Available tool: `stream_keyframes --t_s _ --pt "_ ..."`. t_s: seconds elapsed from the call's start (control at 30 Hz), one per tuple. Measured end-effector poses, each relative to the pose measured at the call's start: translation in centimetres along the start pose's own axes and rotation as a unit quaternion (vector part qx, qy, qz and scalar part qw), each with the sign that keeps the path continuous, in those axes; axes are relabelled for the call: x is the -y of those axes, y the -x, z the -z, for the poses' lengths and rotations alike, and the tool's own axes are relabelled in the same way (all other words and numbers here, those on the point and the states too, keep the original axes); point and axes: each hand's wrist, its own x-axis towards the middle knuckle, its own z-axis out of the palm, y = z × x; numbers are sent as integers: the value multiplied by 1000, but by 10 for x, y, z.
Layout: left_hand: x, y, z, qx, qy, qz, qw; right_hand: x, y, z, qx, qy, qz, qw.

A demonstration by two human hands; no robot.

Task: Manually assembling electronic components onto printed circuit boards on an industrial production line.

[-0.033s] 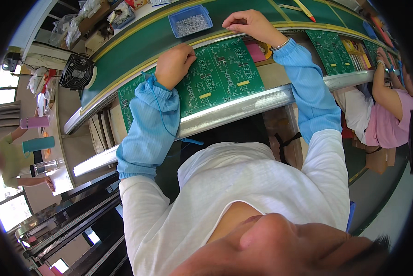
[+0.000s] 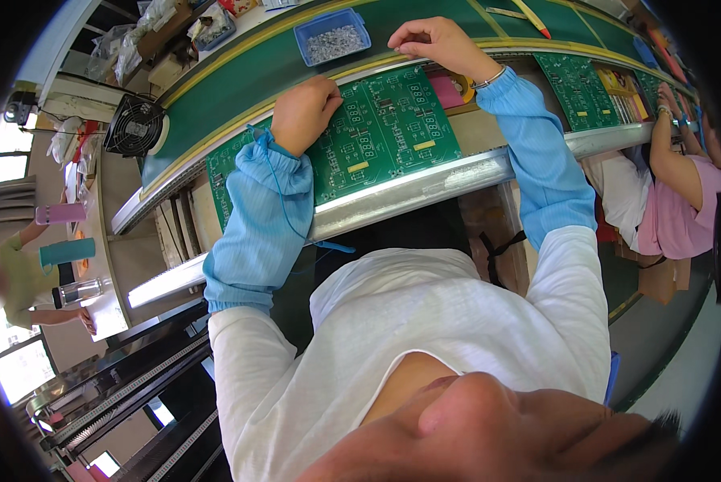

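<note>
A green circuit board [image 2: 393, 132] with white digit displays and small yellow parts lies across the metal rails in front of me. My left hand [image 2: 304, 112] rests over its left part, fingers curled closed; whatever they hold is hidden. Above the board's far edge, my right hand [image 2: 439, 44] reaches over the green belt with thumb and fingers brought together. Any piece between those fingertips is too small to make out. Just left of that hand sits a blue tray [image 2: 334, 40] of small clear and silvery parts. Another green board [image 2: 225, 173] shows partly behind my left sleeve.
A silver rail [image 2: 409, 189] runs along the near side. To the right lies another circuit board [image 2: 573, 92], with a co-worker's arm [image 2: 672, 149] beyond it. A black fan [image 2: 135, 126] stands at the left, and a red-tipped yellow pen-like tool [image 2: 532, 18] lies on the belt.
</note>
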Motion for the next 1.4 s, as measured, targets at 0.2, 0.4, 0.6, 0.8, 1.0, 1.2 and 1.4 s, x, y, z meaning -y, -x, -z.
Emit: stream_keyframes --t_s 0.2,0.4,0.6,0.8,1.0,1.2,1.4 --pt "2 0 -2 -3 -14 5 1000 11 2 1 20 56 5 998" --pt "5 -1 -3 3 34 15 999 12 10 -7 75 245 79 963" --pt "4 -1 -4 -10 0 -22 1000 12 11 -19 84 311 122 939" --pt "6 -1 -3 -5 42 24 999 12 13 -24 84 322 123 935" --pt "11 0 -6 -20 54 43 997 15 11 -25 94 327 111 934" --pt "13 -1 -9 -24 60 39 997 9 12 -26 78 335 127 930" --pt "11 0 -7 -18 74 41 996 16 12 -30 84 340 114 930"
